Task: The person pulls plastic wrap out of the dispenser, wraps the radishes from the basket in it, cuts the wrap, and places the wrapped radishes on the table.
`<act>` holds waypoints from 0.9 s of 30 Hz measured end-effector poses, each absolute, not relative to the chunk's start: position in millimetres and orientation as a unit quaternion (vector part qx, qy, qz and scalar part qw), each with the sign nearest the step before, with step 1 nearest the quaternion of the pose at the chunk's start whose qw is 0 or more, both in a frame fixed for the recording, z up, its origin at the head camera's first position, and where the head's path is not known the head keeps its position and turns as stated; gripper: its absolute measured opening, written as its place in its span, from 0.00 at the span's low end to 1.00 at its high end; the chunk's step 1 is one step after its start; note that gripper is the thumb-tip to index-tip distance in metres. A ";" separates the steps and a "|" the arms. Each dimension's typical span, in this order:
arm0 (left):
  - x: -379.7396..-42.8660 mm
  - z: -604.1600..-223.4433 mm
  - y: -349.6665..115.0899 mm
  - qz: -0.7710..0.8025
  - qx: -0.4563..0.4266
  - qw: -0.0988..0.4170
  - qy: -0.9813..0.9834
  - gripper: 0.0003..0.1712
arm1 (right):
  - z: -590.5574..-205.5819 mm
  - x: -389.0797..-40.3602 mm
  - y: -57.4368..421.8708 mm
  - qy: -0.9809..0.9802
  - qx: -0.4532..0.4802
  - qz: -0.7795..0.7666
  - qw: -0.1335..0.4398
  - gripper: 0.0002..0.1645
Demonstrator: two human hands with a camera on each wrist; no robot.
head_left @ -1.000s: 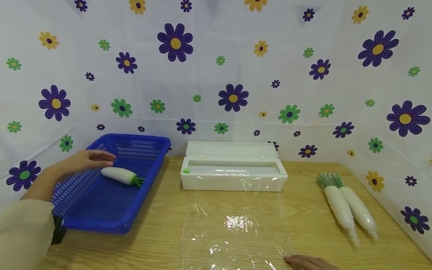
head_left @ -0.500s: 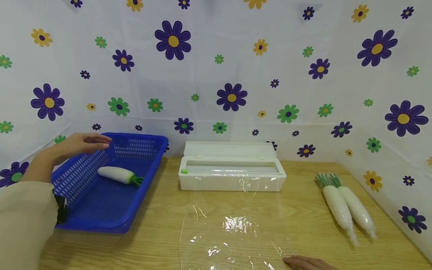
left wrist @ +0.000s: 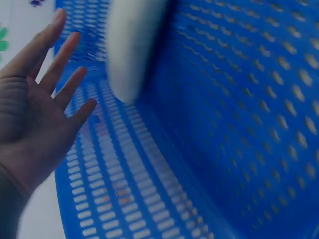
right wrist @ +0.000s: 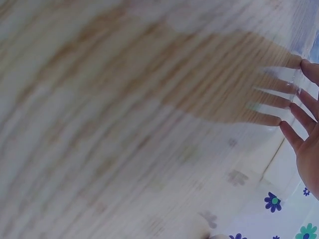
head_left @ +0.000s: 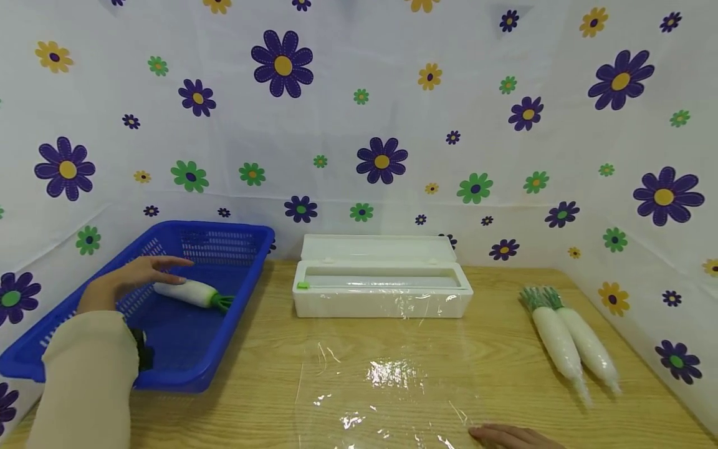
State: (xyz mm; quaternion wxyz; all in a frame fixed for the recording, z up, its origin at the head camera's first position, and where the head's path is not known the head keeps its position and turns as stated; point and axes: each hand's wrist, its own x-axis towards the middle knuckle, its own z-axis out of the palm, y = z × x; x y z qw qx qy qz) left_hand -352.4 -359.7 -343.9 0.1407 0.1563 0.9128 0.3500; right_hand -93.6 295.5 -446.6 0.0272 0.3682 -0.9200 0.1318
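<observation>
A white radish with a green top lies in a blue plastic basket at the left. Just above its pale end, my left hand reaches over the basket. The left wrist view shows that hand with fingers spread and holding nothing, beside the blurred radish. At the bottom of the head view, my right hand rests its fingertips on the table near the edge of a sheet of clear plastic wrap. In the right wrist view its fingers are extended against the surface.
The plastic wrap runs from a white dispenser box with its lid up and a green slider. Two wrapped radishes lie side by side at the right on the wooden table. A flowered cloth encloses the back and sides.
My left hand rose above the basket, then came down over the radish's pale end, its forearm shifting right. The right hand stays in place. The head view has turned slightly right.
</observation>
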 end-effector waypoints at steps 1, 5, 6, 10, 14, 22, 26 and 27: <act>-351.5 -347.5 -361.8 0.350 0.147 0.146 0.914 0.36 | -446.1 -94.0 295.5 -0.919 0.369 0.135 0.019 0.28; -352.3 -354.5 -364.6 0.349 0.140 0.159 0.913 0.37 | -443.3 -94.3 296.5 -0.922 0.353 0.157 -0.025 0.27; -353.2 -355.4 -363.4 0.350 0.138 0.165 0.912 0.38 | -442.4 -94.0 296.7 -0.924 0.346 0.162 -0.031 0.27; -356.6 -359.3 -359.0 0.338 0.132 0.194 0.911 0.39 | -441.3 -92.7 296.2 -0.927 0.338 0.161 -0.022 0.27; -361.3 -362.1 -357.4 0.276 0.138 0.186 0.933 0.40 | -444.0 -92.2 293.1 -0.928 0.345 0.141 0.027 0.28; -368.0 -364.2 -351.7 0.218 0.119 0.171 0.954 0.44 | -448.3 -91.1 290.4 -0.930 0.337 0.128 0.071 0.28; -367.2 -364.0 -351.8 0.223 0.117 0.184 0.950 0.43 | -449.0 -93.0 290.6 -0.924 0.342 0.150 0.077 0.27; -366.9 -363.8 -351.8 0.224 0.122 0.186 0.949 0.43 | -448.9 -93.5 290.8 -0.923 0.343 0.154 0.076 0.27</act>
